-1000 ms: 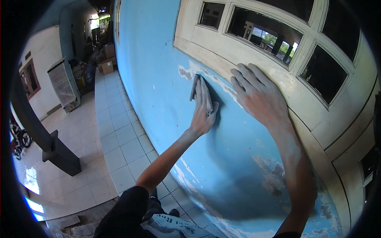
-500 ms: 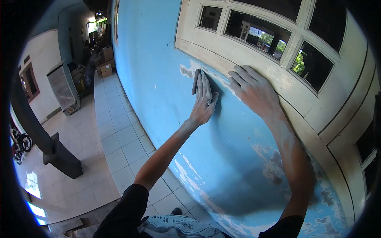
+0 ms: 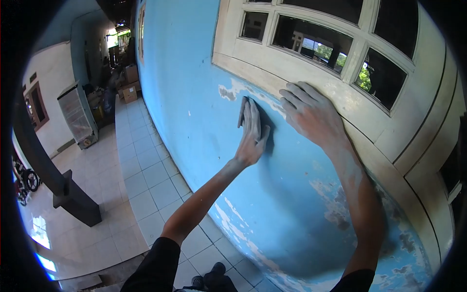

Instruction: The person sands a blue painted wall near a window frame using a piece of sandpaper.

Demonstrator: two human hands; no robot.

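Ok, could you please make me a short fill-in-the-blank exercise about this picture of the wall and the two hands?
1. The left hand presses a dark pad against a wall painted ___.
2. The right hand lies flat on the cream window ___.
3. The floor is covered with pale square ___.
Missing words: blue; frame; tiles.

The left hand (image 3: 253,134) is pressing a sandpaper sheet (image 3: 241,113) against the wall (image 3: 185,87) below the window frame (image 3: 272,65), with the right hand (image 3: 311,114) lying just right of it.
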